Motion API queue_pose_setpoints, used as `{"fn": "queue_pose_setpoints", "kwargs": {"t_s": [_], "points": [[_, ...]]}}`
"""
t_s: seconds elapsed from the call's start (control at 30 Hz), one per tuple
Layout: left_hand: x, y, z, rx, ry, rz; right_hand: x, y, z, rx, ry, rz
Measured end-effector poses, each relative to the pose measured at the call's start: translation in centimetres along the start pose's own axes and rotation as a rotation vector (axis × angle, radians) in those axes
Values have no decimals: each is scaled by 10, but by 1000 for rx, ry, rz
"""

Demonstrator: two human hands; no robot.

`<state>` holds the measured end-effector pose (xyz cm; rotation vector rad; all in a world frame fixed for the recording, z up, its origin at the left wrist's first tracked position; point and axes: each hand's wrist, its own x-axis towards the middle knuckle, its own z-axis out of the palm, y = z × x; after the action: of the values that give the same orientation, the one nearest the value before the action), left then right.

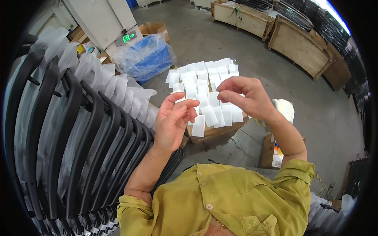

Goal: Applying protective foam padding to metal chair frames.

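Observation:
My left hand [173,122] is raised in the middle of the view, palm turned inward. Its fingers are curled, with the thumb bent against them; whatever may be in them cannot be made out. Across from it, my right hand [247,94] has bent fingers, and a small gap shows between thumb and fingertip with nothing visible in it. Beyond and below both hands, many white rectangular sheets [198,126] lie in overlapping rows on a cardboard box [212,135]. Neither hand visibly touches the sheets.
Black curved metal frames [75,145] with translucent wrapping [122,90] stand close on the left. A plastic-covered blue bundle [145,59] lies farther off. An open carton [269,151] and a white lump [283,110] are on the right; wooden crates [299,47] stand at the back.

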<state>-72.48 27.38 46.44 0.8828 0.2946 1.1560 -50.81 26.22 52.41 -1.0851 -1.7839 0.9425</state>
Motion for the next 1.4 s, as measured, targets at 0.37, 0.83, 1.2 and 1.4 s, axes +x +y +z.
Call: {"fn": "queue_pose_setpoints", "kwargs": {"t_s": [0.37,0.83,1.2,1.4], "points": [[-34,19,-24,-111,-113,-160,4,3,71,137,-75,23],[-58,29,-31,57,-250,-286,4,-12,114,-538,100,-614],[-76,22,-47,102,-189,-346,-1,-4,139,-951,-29,-687],[-83,16,-48,-53,-87,-425,-7,30,156,-755,8,-588]]}}
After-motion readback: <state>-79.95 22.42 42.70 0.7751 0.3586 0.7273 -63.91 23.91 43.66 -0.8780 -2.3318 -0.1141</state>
